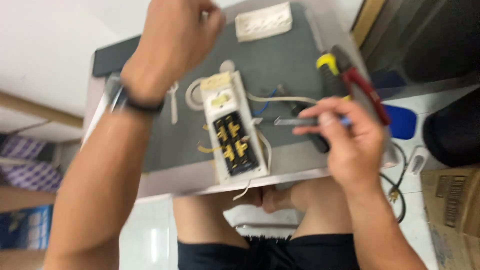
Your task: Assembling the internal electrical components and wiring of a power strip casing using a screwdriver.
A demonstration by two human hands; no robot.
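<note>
The right hand [350, 145] grips a slim metal tool [295, 121] between thumb and fingertips [327, 119]; the tool tip points toward the opened power strip [234, 135]. The strip lies just beyond those fingertips, its near end at the table edge [165, 186], brass contacts exposed. Loose wires [267, 102] occupy the gap between strip and fingers. Pliers [360, 85] lie just behind the right hand. Farther off, the left hand [172, 40] hovers clenched above the mat [170, 145]; its contents cannot be determined. A white cover [263, 21] lies at the far edge.

We wear a dark wristband [142, 106] just behind the left hand [175, 37]; the right hand [350, 145] and both forearms are unsleeved. Black shorts [270, 252] cover our thighs.
</note>
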